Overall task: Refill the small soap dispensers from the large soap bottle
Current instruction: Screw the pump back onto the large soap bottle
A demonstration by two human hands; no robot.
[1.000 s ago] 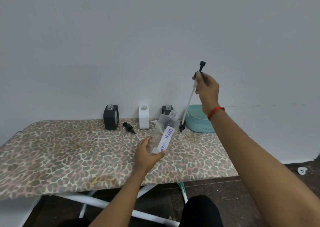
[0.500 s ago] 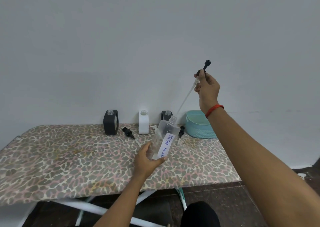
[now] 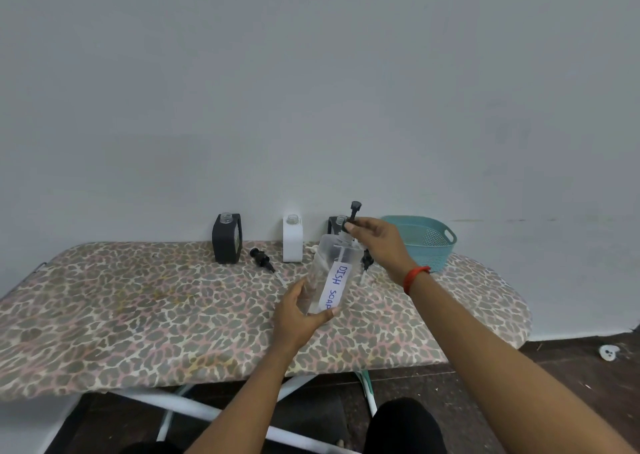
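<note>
Lowered from high up, the right hand (image 3: 375, 242) pinches the pump (image 3: 354, 211) at the neck of the large soap bottle (image 3: 329, 273), tube inside. The left hand (image 3: 298, 315) grips its tilted base. At the far edge, the dark dispenser (image 3: 227, 242) and white dispenser (image 3: 292, 242) stand uncapped, so recapping probably remains; fill levels are unreadable.

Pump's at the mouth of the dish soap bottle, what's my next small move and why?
Probably press the pump down and twist its collar onto the neck: its tube runs inside the DISH SOAP bottle, the right hand pinches it at the mouth, and the left hand steadies the bottle.
</note>
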